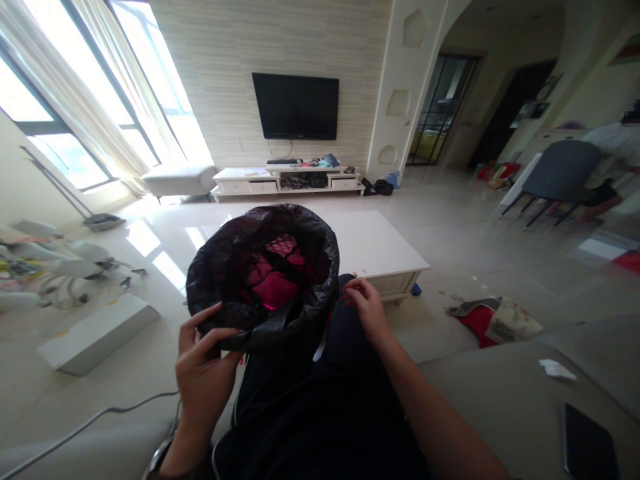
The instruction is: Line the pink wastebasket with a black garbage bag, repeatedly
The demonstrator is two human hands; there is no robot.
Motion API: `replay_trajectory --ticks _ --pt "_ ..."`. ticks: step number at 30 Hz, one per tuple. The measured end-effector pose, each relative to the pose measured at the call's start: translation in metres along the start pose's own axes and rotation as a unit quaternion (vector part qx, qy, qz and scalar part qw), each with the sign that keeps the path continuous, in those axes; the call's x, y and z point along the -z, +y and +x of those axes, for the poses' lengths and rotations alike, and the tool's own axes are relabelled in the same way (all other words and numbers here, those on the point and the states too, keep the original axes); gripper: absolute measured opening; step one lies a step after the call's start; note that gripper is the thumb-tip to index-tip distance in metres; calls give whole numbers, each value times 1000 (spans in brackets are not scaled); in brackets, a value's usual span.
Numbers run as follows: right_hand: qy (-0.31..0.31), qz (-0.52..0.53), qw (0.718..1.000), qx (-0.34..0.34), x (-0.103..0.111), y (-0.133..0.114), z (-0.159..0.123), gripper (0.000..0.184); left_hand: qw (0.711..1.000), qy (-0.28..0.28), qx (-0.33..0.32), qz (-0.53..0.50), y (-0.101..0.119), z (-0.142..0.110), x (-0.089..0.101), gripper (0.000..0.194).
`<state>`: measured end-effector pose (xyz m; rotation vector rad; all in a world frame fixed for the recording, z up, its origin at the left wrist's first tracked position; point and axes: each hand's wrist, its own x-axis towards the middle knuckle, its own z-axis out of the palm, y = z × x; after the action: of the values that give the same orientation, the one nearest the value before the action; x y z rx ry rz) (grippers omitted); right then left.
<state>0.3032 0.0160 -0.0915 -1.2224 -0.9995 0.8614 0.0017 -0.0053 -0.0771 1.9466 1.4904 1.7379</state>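
A round trash bin (273,283) with a pink inside stands tilted toward me between my legs, black plastic trash bag (310,233) folded over its rim. Part of the bag hangs across the opening, and pink lattice shows behind it. My left hand (205,353) grips the near left rim with the bag, fingers over the edge and thumb below. To the right of the bin, above my knee, my right hand (367,307) is loosely curled with its fingers a little apart. Nothing shows in it. The bin's lower part is hidden.
A white coffee table (385,243) stands just past the bin. On the left floor lie a white box (100,333) and jumbled items. A phone (590,440) and tissue (557,369) rest on the sofa at right. Another person (607,153) is near a chair (567,170).
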Motion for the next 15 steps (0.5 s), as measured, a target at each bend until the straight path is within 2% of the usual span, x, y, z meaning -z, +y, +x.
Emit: replay_trajectory --ticks 3,6,8,10,12,13,15 --pt "9 -93 993 77 -5 -8 -5 22 1000 -9 -22 -3 3 1 0 5" --pt "-13 -184 978 97 -10 -7 -6 18 999 -18 -42 -8 5 1 0 5" --pt "-12 -204 975 93 -11 -2 -3 15 999 -20 -38 -10 5 1 1 5" --pt "-9 -161 984 71 -8 3 0 10 999 -17 -29 -12 3 2 3 3" --pt "-16 -44 999 17 -2 5 3 7 1000 -12 -18 -18 -1 3 5 3" --pt "-24 34 999 -19 2 4 3 9 1000 -9 -12 -23 -3 4 6 4" --pt "-48 181 978 -91 8 1 3 11 999 -7 4 -33 -7 6 8 5"
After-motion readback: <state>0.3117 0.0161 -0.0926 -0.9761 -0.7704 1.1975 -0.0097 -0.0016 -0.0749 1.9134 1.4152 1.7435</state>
